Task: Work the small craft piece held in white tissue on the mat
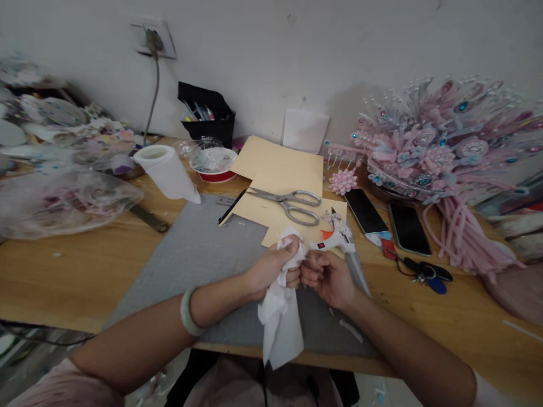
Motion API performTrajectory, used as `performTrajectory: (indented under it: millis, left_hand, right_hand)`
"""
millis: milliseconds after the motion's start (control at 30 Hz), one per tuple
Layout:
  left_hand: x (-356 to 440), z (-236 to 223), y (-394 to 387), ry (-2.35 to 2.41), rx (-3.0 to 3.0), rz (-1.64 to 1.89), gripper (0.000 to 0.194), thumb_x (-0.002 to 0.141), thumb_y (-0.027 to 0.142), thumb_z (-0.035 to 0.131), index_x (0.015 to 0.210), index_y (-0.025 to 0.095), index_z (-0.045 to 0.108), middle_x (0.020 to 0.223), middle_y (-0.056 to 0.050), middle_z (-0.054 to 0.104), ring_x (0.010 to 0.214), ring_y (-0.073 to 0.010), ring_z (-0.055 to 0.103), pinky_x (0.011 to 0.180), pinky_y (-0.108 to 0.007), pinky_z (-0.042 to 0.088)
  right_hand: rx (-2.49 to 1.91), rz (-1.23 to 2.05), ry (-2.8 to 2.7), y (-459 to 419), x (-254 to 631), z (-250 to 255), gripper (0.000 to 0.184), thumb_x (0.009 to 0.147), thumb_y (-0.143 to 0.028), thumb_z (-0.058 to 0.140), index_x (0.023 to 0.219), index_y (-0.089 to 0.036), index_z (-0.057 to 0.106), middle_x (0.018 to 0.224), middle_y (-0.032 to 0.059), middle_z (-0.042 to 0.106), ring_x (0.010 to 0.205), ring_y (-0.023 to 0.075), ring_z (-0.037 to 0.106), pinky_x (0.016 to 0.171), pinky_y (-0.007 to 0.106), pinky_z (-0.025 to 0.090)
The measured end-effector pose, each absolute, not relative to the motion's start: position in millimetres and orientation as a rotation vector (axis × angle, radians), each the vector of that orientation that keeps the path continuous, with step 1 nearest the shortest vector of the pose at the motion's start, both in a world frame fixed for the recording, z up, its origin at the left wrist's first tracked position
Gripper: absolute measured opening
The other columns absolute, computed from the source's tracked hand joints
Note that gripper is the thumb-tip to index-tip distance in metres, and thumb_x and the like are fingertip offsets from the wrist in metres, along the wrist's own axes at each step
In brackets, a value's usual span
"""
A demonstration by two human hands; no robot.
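Observation:
My left hand point(275, 265), a pale bangle at its wrist, is closed around a crumpled white paper towel point(283, 328). The towel's loose end hangs down over the front edge of the grey cutting mat point(182, 271). Right beside it, my right hand point(328, 277) has its fingers curled in, with the fingertips against the left hand and towel; I see nothing in its grip. Just beyond the hands lies a white glue gun point(335, 243) with an orange trigger. Silver scissors point(292, 199) rest open on beige card sheets point(288, 164), next to a black pen point(232, 207).
Left of the mat are a paper roll point(167, 172), a bowl point(214, 164) and a plastic bag point(63, 198). A black pen case point(207, 118) stands behind. On the right are two phones point(409, 227), keys point(428, 271) and a large pink beaded headdress point(432, 147) with tassels.

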State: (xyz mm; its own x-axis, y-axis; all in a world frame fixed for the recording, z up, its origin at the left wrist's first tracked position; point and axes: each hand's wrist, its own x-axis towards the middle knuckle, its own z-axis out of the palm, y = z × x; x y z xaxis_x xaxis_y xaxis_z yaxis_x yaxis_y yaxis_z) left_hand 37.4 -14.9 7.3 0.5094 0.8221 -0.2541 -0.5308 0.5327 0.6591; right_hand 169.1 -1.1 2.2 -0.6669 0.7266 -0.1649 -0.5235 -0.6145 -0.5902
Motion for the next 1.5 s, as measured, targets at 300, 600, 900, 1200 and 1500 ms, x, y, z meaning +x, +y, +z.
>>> performTrajectory:
  millis: [300,600,900,1200,1500]
  left_hand:
    - [36.0,8.0,-3.8,0.708,0.571,0.929,0.028,0.068,0.040,0.050,0.059,0.016,0.038,0.036,0.008,0.035,0.027,-0.0036,0.029,0.031,-0.016,0.022]
    - [37.1,6.5,-3.7,0.961,0.704,0.985,0.025,0.066,0.038,0.055,0.070,0.016,0.043,0.042,0.006,0.046,0.032,-0.0070,0.043,0.033,-0.017,0.030]
    - [39.6,9.9,-9.7,0.968,0.927,0.954,0.025,0.073,0.044,0.043,0.076,0.020,0.037,0.041,0.008,0.047,0.030,-0.0087,0.047,0.031,-0.016,0.034]
    - [32.9,9.1,-11.5,0.978,1.230,0.826,0.022,0.077,0.043,0.038,0.078,0.021,0.038,0.050,0.004,0.053,0.040,-0.0118,0.054,0.039,-0.021,0.042]
    - [38.9,16.4,-12.0,0.863,0.957,0.905,0.028,0.071,0.045,0.047,0.073,0.019,0.036,0.050,0.008,0.047,0.035,-0.0059,0.046,0.036,-0.016,0.035]
  right_hand:
    - [-0.594,2.231,-0.667,5.9,168.4,0.5,0.021,0.067,-0.020,0.037,0.047,-0.015,0.042,0.042,-0.0030,0.030,0.045,0.0099,0.038,0.045,0.021,0.027]
    - [-0.743,2.225,-0.804,5.0,166.1,-0.3,0.026,0.071,-0.028,0.035,0.050,-0.016,0.044,0.042,-0.0034,0.034,0.043,0.0109,0.043,0.046,0.023,0.031]
    - [-0.865,2.183,-1.027,-1.8,161.2,-1.5,0.027,0.073,-0.030,0.039,0.052,-0.015,0.046,0.041,-0.0028,0.042,0.042,0.0105,0.047,0.044,0.022,0.033]
    - [-0.960,2.063,-1.207,-0.9,163.6,-5.8,0.016,0.064,-0.012,0.038,0.048,-0.016,0.042,0.040,-0.0031,0.047,0.039,0.0078,0.043,0.039,0.019,0.031]
    - [-0.775,2.095,-1.181,-0.7,168.6,-6.5,0.017,0.062,-0.013,0.040,0.045,-0.016,0.041,0.036,-0.0057,0.037,0.035,0.0072,0.039,0.037,0.019,0.027]
